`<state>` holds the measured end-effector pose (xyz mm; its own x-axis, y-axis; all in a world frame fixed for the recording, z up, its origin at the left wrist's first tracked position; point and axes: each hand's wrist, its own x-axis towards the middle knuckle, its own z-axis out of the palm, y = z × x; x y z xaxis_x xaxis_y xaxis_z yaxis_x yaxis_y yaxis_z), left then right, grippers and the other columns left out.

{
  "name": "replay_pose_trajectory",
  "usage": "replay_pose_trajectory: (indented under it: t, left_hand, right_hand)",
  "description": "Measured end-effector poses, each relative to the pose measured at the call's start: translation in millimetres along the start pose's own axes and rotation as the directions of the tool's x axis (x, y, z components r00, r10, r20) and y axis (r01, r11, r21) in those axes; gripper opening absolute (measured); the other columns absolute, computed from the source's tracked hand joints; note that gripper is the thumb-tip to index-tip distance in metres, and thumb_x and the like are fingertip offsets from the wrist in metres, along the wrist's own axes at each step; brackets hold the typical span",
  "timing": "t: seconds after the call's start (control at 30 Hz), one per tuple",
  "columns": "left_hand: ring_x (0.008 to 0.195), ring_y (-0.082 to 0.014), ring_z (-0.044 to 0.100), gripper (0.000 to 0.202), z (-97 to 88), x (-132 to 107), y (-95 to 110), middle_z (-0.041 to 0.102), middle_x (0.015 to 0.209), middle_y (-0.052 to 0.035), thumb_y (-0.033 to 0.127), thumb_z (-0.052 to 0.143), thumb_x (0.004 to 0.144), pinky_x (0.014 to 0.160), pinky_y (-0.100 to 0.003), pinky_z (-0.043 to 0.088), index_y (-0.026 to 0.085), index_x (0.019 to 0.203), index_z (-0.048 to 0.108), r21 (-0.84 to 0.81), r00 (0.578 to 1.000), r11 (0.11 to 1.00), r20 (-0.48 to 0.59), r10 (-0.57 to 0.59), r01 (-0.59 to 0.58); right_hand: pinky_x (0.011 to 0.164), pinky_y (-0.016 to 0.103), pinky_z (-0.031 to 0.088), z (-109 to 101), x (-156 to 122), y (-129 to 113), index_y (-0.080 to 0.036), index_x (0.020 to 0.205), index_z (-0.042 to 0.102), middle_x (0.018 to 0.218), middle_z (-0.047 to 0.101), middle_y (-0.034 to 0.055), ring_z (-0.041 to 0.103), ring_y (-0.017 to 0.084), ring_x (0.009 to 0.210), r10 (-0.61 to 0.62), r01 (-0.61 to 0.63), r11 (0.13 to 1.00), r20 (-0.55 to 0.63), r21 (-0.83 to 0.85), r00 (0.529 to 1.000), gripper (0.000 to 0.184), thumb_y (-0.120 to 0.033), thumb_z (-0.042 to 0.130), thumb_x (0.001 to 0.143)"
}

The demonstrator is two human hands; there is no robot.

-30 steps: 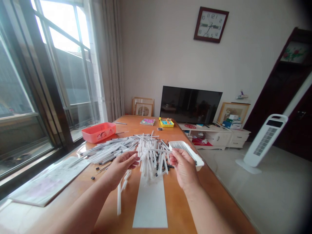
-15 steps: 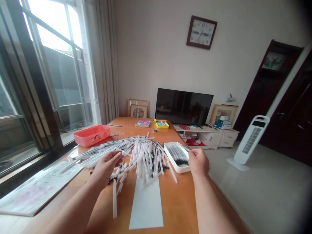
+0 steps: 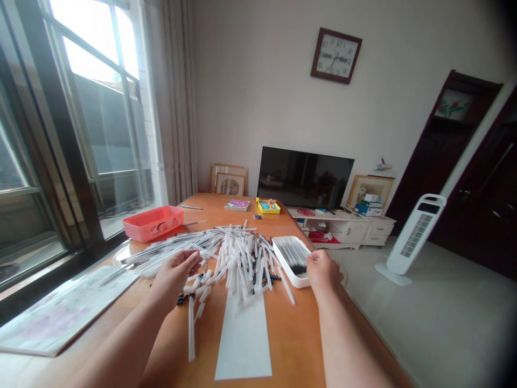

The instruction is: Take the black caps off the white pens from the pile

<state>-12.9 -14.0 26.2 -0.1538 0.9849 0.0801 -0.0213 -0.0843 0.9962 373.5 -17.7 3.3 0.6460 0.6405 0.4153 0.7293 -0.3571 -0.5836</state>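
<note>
My left hand (image 3: 177, 275) is above the near left part of a pile of pen barrels (image 3: 238, 258), its thumb and fingers pinched together. I cannot make out what, if anything, is between them. At the right rim of a white tray (image 3: 301, 283), my right hand (image 3: 324, 271) has its fingers closed, and their tips are partly hidden. Inside the tray lies a row of clear pens with dark ends (image 3: 293, 253). Small black caps (image 3: 183, 297) and short clear pieces lie beside my left hand. One capped barrel (image 3: 191, 331) points toward me.
A white paper strip (image 3: 244, 345) lies in front of the pile. On the left are a red plastic box (image 3: 153, 225) and a large booklet (image 3: 60, 312). Farther back are a yellow box (image 3: 269, 207) and a small book (image 3: 237, 205). The table's right edge runs beside my right arm.
My right hand has shifted slightly left and down against the tray's rim. The pale stick seen at its fingertips before no longer shows there. My left hand has barely moved.
</note>
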Motion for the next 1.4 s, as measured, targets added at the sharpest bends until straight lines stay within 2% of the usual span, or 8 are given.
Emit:
replay_pose_trajectory:
  t: [0.4,0.63,0.77,0.87,0.97,1.07,1.27,1.4]
  left_hand:
    - [0.078,-0.0168,0.066,0.052,-8.2,1,4,0.072,0.089,-0.0066,0.056,0.076,0.069,0.07,-0.026,0.047,0.017,0.101,0.066,0.011,0.997,1.0,-0.08,-0.015,0.016]
    - [0.073,-0.0158,0.064,0.055,-18.2,3,6,0.072,0.088,-0.0072,0.057,0.076,0.066,0.065,-0.026,0.045,0.016,0.1,0.067,0.05,0.99,0.999,-0.139,-0.005,0.012]
    - [0.066,-0.0154,0.06,0.05,-20.4,4,6,0.07,0.077,-0.0055,0.054,0.076,0.063,0.061,-0.027,0.044,0.015,0.092,0.068,0.114,0.991,0.993,-0.129,0.043,-0.029]
    - [0.061,-0.0148,0.057,0.038,-23.4,5,1,0.066,0.069,-0.0027,0.048,0.073,0.067,0.057,-0.026,0.041,0.016,0.087,0.069,0.228,0.992,0.971,-0.085,0.092,-0.071]
    - [0.059,-0.0166,0.056,0.031,-27.7,7,-6,0.067,0.069,-0.0029,0.044,0.067,0.07,0.054,-0.027,0.038,0.018,0.086,0.07,0.417,0.99,0.906,-0.078,0.121,-0.078]
    - [0.066,-0.0197,0.06,0.025,-28.4,10,-12,0.07,0.075,-0.0043,0.038,0.062,0.073,0.058,-0.028,0.04,0.019,0.086,0.071,0.629,0.985,0.771,-0.045,0.168,-0.103]
    - [0.082,-0.0257,0.061,0.012,-18.1,9,-16,0.072,0.08,-0.0056,0.028,0.061,0.07,0.071,-0.032,0.039,0.024,0.073,0.072,0.799,0.978,0.583,0.025,0.207,-0.144]
    - [0.094,-0.032,0.058,0.013,-25.4,9,-13,0.073,0.092,-0.0088,0.026,0.063,0.068,0.078,-0.037,0.037,0.027,0.075,0.073,0.869,0.974,0.492,-0.06,0.218,-0.056]
  right_hand:
    - [0.082,0.046,0.036,-4,-4,-4,-0.024,0.092,0.069,0.086,0.071,0.012,0.056,0.033,0.096,-0.048,0.05,0.998,-0.062,0.027,0.997,0.023,-0.038,0.054,0.081]
    - [0.081,0.036,0.04,-17,-24,-31,-0.02,0.094,0.067,0.091,0.072,0.0102,0.059,0.028,0.092,-0.291,0.348,0.912,-0.257,0.217,0.922,0.023,-0.036,0.055,0.083]
    - [0.074,0.031,0.043,-21,-53,-51,-0.021,0.092,0.065,0.086,0.071,0.0063,0.063,0.023,0.08,-0.364,0.4,0.821,-0.166,0.407,0.916,0.025,-0.043,0.054,0.087]
    - [0.068,0.03,0.045,-19,-74,-62,-0.022,0.09,0.064,0.081,0.071,0.0056,0.063,0.021,0.074,-0.464,0.39,0.748,0.004,0.537,0.886,0.026,-0.045,0.052,0.089]
    - [0.063,0.028,0.044,-16,-87,-69,-0.023,0.085,0.063,0.073,0.069,0.003,0.062,0.019,0.066,-0.552,0.399,0.716,0.114,0.574,0.826,0.025,-0.045,0.053,0.09]
    - [0.06,0.027,0.042,-16,-92,-72,-0.023,0.082,0.062,0.067,0.068,0.0007,0.06,0.017,0.061,-0.595,0.407,0.708,0.178,0.577,0.784,0.024,-0.044,0.053,0.09]
    - [0.058,0.026,0.041,-17,-91,-72,-0.022,0.082,0.062,0.064,0.066,-0.0005,0.058,0.016,0.057,-0.582,0.377,0.72,0.212,0.583,0.785,0.025,-0.044,0.053,0.09]
    - [0.057,0.026,0.04,-15,-91,-71,-0.023,0.08,0.062,0.061,0.064,-0.001,0.057,0.017,0.056,-0.581,0.373,0.719,0.213,0.586,0.786,0.025,-0.044,0.052,0.09]
